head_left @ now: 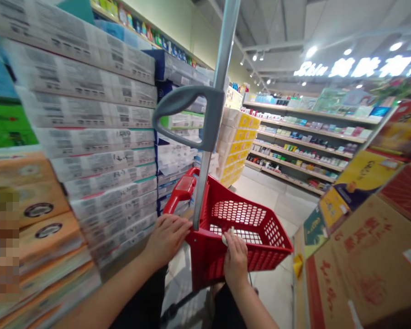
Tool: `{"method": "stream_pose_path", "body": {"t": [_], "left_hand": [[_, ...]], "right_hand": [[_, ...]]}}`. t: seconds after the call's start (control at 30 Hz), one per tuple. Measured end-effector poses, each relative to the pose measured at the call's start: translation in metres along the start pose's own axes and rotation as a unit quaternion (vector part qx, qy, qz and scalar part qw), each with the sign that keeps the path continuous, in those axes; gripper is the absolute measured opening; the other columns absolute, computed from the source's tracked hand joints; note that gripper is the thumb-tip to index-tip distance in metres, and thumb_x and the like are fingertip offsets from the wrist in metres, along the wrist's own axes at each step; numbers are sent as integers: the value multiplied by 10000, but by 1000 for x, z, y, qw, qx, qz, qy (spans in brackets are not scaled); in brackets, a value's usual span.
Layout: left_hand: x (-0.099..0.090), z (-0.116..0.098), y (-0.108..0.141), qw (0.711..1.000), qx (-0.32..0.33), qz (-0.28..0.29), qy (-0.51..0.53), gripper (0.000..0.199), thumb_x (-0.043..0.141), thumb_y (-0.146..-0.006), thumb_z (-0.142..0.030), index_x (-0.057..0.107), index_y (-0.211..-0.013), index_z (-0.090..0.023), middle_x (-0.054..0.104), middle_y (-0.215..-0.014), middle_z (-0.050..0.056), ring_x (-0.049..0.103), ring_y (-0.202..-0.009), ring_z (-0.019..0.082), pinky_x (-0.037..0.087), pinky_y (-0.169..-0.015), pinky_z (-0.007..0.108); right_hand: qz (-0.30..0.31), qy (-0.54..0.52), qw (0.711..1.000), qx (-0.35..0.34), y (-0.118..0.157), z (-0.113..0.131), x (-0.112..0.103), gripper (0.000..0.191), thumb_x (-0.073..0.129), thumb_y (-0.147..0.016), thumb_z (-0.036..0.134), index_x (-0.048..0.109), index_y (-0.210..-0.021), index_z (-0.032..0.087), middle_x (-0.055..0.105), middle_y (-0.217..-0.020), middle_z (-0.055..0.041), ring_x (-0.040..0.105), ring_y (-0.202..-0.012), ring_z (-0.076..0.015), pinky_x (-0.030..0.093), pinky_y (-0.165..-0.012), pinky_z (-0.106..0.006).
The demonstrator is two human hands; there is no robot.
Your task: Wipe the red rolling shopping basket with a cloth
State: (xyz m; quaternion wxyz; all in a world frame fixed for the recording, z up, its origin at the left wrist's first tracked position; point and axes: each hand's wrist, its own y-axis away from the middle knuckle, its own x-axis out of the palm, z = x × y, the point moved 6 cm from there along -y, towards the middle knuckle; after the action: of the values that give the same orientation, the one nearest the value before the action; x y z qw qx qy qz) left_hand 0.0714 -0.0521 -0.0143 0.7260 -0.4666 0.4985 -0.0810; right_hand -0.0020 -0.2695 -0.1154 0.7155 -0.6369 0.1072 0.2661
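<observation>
A red plastic cart basket (pixel 246 205) with latticed walls stands just in front of me, and a metal pole (pixel 205 183) with a grey looped grip (pixel 210 119) rises from its near left corner. My left hand (pixel 167 235) lies closed over the basket's red rim beside the foot of the pole. On the near side wall, my right hand (pixel 235 251) is closed around a small white item (pixel 225 238) at the rim, mostly covered by the fingers. No goods show in the visible part of the basket.
Tall stacks of wrapped packs (pixel 106 109) line the left, with orange packs (pixel 37 201) nearer. Yellow and white packs (pixel 238 141) stand ahead. Cardboard boxes (pixel 366 265) rise close on the right. Shelves of small goods (pixel 304 146) cross the back. Tiled floor (pixel 260 183) shows between them.
</observation>
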Motion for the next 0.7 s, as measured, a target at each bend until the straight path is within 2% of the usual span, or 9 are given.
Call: {"method": "stream_pose_path", "body": {"t": [0.17, 0.3, 0.37, 0.53, 0.7], "left_hand": [[-6, 0, -2, 999, -17, 39, 9, 228, 472, -936, -238, 656, -1069, -258, 702, -1050, 8, 558, -976, 201, 340, -947, 391], [-11, -4, -2, 995, 17, 103, -6, 329, 465, -919, -199, 601, -1210, -272, 658, -1211, 21, 545, -1079, 209, 336, -994, 392], [-11, -4, 0, 993, 20, 116, -13, 344, 450, -931, -223, 585, -1242, -282, 639, -1249, 25, 536, -1122, 215, 330, -1012, 401], [-1, -4, 5, 995, 2, 96, -26, 296, 477, -935, -318, 615, -1193, -276, 657, -1211, 27, 549, -1092, 230, 319, -1022, 421], [17, 12, -6, 996, -52, 59, -36, 237, 485, -928, -322, 644, -1097, -273, 654, -1185, 34, 520, -1108, 256, 292, -1048, 460]], "right_hand": [[7, 4, 1000, -3, -1, 0, -1, 467, 347, -904, 68, 514, -1324, 185, 619, -1232, -102, 533, -1188, -231, 373, -1042, -462], [32, -15, 999, 1, -2, 0, -8, 519, 345, -904, 57, 467, -1379, 229, 605, -1268, -91, 528, -1213, -233, 386, -1036, -468], [48, -25, 999, 8, -2, 0, -11, 540, 342, -901, 52, 453, -1393, 247, 593, -1291, -84, 516, -1233, -236, 393, -1036, -478], [52, -62, 996, 43, -7, 6, -11, 557, 316, -880, 37, 482, -1373, 239, 581, -1307, -87, 505, -1251, -234, 390, -1051, -501], [79, -140, 987, 25, -31, 15, 6, 571, 344, -863, 42, 445, -1397, 217, 584, -1294, -100, 521, -1223, -213, 439, -1026, -443]]}}
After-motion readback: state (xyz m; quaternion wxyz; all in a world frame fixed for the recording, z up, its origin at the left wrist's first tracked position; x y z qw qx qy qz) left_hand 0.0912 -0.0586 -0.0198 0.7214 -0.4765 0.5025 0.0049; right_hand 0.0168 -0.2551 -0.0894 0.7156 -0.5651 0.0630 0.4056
